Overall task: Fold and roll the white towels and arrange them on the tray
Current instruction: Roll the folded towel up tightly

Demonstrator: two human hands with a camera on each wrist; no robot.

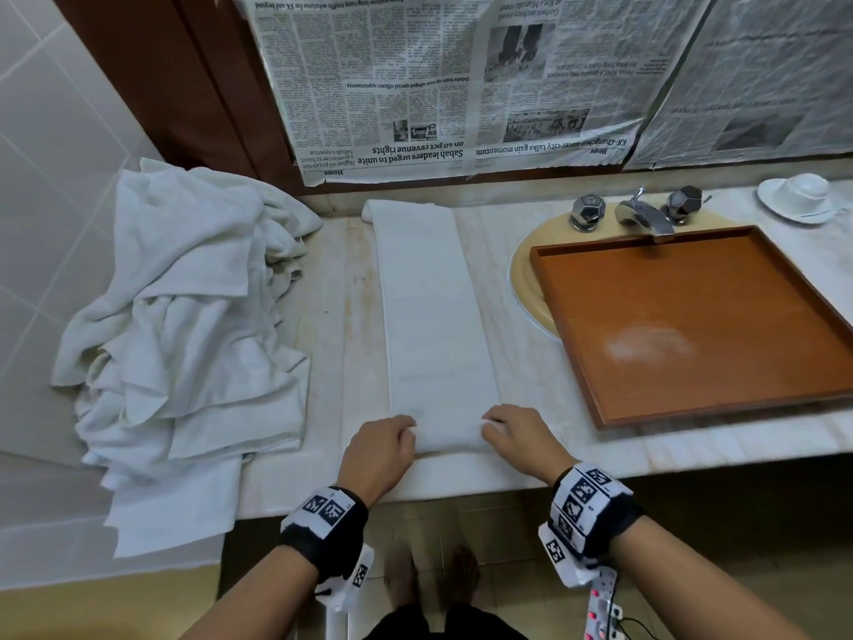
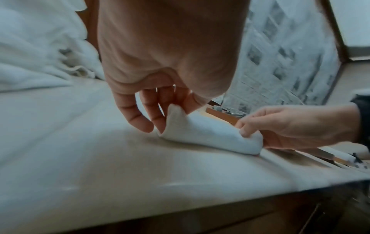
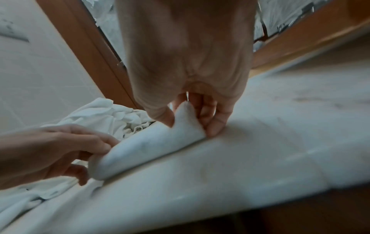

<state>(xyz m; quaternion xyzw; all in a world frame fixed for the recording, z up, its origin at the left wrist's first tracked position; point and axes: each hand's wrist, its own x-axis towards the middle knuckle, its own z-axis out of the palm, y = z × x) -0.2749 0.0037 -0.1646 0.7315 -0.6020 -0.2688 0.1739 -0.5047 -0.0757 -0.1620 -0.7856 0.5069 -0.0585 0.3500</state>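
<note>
A white towel [image 1: 434,311] folded into a long narrow strip lies on the marble counter [image 1: 337,316], running away from me. Its near end [image 2: 202,134] is curled up into the first turn of a roll [image 3: 152,145]. My left hand [image 1: 383,448] pinches the left corner of that turned-up end, and my right hand [image 1: 514,431] pinches the right corner. In the left wrist view the left hand [image 2: 160,121] holds the towel edge between thumb and fingers. In the right wrist view the right hand [image 3: 190,123] does the same. The wooden tray [image 1: 595,399] sits to the right over the sink, with nothing on it.
A heap of loose white towels [image 1: 184,325] fills the counter's left side and hangs over the front edge. Faucet and taps [image 1: 641,214] stand behind the tray. A white cup on a saucer [image 1: 803,196] is at the far right. Newspaper [image 1: 461,85] covers the wall behind.
</note>
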